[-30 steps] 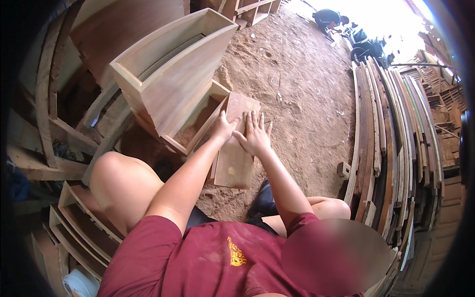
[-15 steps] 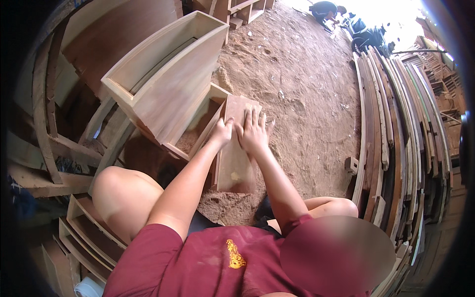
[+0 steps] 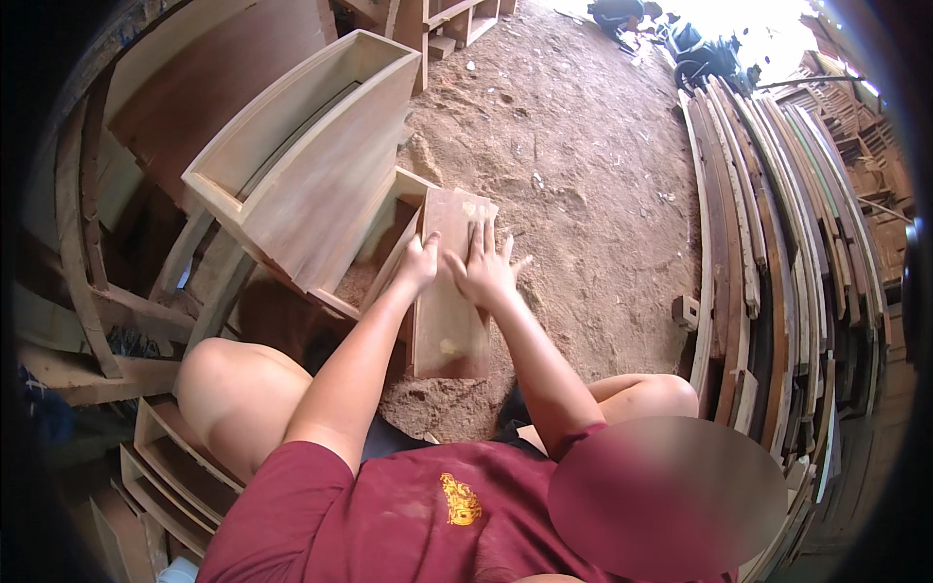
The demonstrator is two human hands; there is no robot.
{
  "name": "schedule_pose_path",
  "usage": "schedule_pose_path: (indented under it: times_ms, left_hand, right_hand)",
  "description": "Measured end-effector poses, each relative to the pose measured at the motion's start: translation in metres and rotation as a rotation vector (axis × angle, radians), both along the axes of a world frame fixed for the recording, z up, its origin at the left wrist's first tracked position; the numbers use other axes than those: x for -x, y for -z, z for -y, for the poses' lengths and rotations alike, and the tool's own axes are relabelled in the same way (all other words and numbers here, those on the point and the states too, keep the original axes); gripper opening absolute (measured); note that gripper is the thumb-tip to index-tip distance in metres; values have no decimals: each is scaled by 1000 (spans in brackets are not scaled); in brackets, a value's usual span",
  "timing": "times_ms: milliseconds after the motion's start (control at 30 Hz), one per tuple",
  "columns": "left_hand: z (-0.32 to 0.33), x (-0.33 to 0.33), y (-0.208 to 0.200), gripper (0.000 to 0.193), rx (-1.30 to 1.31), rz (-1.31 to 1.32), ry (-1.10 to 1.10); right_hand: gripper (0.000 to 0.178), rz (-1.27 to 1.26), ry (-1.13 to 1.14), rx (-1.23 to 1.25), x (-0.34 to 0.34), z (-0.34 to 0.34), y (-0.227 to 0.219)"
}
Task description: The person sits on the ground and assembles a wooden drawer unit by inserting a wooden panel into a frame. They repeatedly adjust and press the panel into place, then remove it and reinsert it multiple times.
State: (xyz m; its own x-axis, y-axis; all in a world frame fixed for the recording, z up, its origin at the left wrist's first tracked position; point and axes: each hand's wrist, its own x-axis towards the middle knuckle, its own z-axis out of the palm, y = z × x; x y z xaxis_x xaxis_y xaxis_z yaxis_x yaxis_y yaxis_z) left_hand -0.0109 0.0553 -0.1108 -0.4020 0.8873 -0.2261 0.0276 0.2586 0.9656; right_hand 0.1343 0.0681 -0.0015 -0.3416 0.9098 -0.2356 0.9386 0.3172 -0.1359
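Observation:
A wooden drawer (image 3: pixel 452 335) stands on its side on the ground between my legs, a flat face turned up. My left hand (image 3: pixel 419 262) grips its left upper edge, with the thumb over the face and the other fingers mostly hidden behind the edge. On the upturned face lies my right hand (image 3: pixel 486 277), flat with the fingers spread, the outer ones reaching past the right edge. Pale patches show on the wood near the fingertips and at the near end. Whether anything thin lies under the right palm, I cannot tell.
A second, long wooden drawer (image 3: pixel 321 185) rests at the left, touching another open wooden frame (image 3: pixel 408 180) beneath it. Stacked planks (image 3: pixel 748 262) line the right side, with a small wood block (image 3: pixel 686 311) beside them. Far off, a person (image 3: pixel 617 14) crouches near a motorbike (image 3: pixel 705 58).
My right hand has slid slightly nearer along the drawer's face, its fingers a little more spread. The left hand keeps its grip. The whole view has shifted slightly.

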Motion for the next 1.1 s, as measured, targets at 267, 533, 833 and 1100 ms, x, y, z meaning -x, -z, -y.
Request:
schedule_pose_path:
  times_ms: [267, 533, 833, 1100]
  left_hand:
    - [2, -7, -16, 68, 46, 16, 20]
    - [-1, -10, -18, 67, -5, 51, 31]
    - [1, -7, -11, 65, -68, 74, 7]
    - [-5, -11, 0, 75, -79, -26, 31]
  right_hand:
    - [105, -88, 61, 18, 1, -32, 8]
    - [109, -191, 63, 124, -4, -51, -1]
    - [106, -151, -39, 147, -22, -1, 18]
    - [99, -187, 38, 22, -3, -79, 13]
